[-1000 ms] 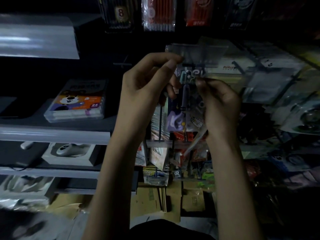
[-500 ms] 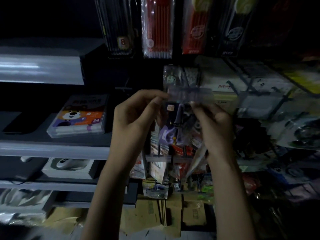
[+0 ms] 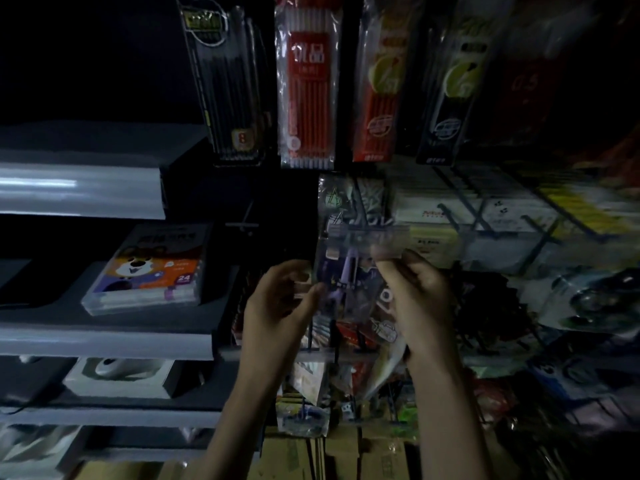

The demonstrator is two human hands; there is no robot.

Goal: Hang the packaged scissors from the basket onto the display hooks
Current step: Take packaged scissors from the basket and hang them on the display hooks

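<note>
The left hand [image 3: 281, 306] pinched the scissors pack [image 3: 349, 275] by its left edge, the right hand [image 3: 420, 299] gripping its upper right corner.

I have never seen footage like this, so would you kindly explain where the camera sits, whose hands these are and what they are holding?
There is no machine: one wide-angle camera on a person's head looks forward and down at their bare hands. The left hand and right hand each pinch a side of a clear scissors packet, raised before a shop display. A red pack of pens or pencils hangs above. On the grey shelf at left lies a box with a cartoon bear.
</note>
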